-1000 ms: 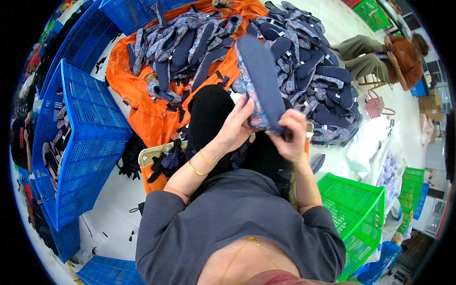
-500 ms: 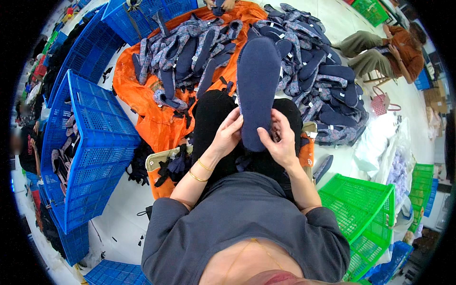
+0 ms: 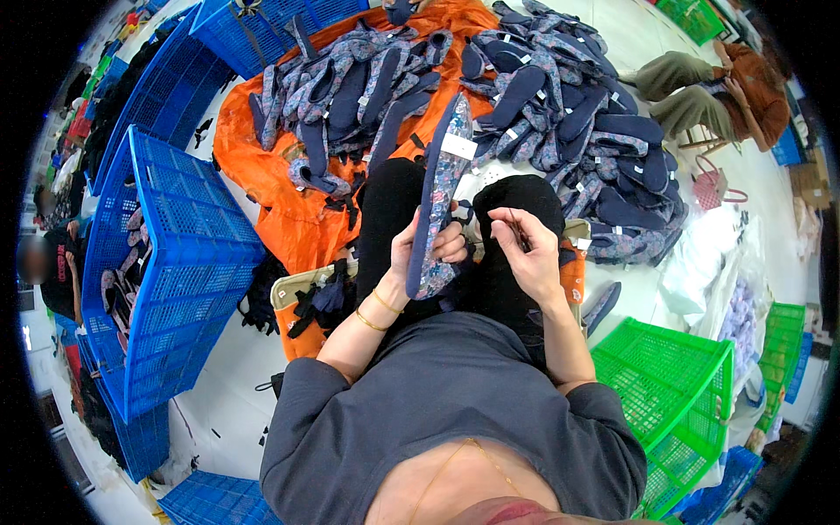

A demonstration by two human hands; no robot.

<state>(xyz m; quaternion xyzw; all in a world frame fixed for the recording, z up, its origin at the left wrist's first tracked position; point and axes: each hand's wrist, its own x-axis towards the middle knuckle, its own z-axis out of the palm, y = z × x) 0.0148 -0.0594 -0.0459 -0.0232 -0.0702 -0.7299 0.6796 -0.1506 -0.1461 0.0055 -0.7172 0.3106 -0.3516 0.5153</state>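
A slipper with a navy sole and a floral upper stands on edge above my lap, a white tag on its side. My left hand is closed around its lower half, with fingers inside the opening. To the right of it, apart from the slipper, my right hand is half curled, thumb and fingers drawn together. Something small and dark shows between those fingers, too little to name. Beyond my knees lie a heap of similar slippers on an orange sheet and another slipper heap to its right.
Blue crates stand along the left, one holding slippers. Green crates are at my right. Orange bins with dark scraps flank my legs. A seated person works at the far right, near a pink bag.
The slipper has turned from sole facing up to its floral side showing. My right hand has let go of it and moved right; the left hand keeps hold.
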